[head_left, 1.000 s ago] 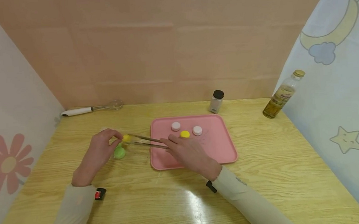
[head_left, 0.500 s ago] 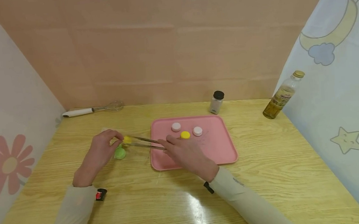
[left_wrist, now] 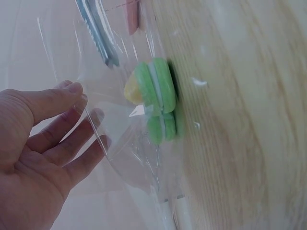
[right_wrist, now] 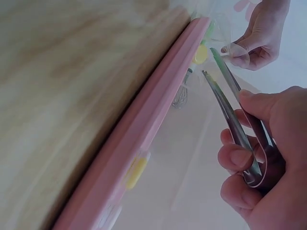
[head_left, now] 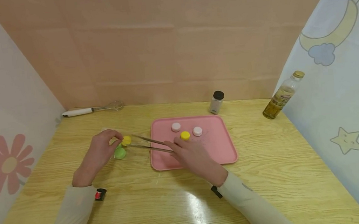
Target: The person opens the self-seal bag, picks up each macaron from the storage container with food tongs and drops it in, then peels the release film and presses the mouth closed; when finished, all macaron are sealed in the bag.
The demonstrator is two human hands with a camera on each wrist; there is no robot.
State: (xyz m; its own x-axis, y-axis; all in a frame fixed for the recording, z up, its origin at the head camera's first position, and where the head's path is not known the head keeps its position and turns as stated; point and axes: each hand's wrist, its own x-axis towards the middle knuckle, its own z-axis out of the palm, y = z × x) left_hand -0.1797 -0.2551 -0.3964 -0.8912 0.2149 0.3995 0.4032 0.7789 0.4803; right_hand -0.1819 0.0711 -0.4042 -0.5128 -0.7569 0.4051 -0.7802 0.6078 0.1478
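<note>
Step in hand, as judged: macarons are being taken out of a clear bag (left_wrist: 127, 153) with metal tongs (right_wrist: 230, 115) and set on a pink tray (head_left: 218, 150). The left hand (head_left: 98, 150) pinches the bag's edge between thumb and forefinger, other fingers loosely bent. The right hand (head_left: 197, 158) holds the tongs partway along both arms; the tips stand apart with nothing between them. The yellow macaron (head_left: 126, 140) lies left of the tray, just ahead of the tips, near the left fingertips. Two green macarons lie close by, the larger (left_wrist: 156, 85) and smaller (left_wrist: 161, 128) side by side. On the tray: two pale pink macarons (head_left: 175, 127) and a second yellow macaron (head_left: 185, 135).

Next move probably calls for sliding the tips either side of the yellow piece and squeezing lightly, bag mouth kept wide; the film could snag.

Hard to make out: the bag's outline is nearly lost against the table, so whether the tips are inside it cannot be told. The left wrist view shows the yellow piece mostly hidden behind green; further pieces may be covered. The right hand hides part of the tray.
</note>
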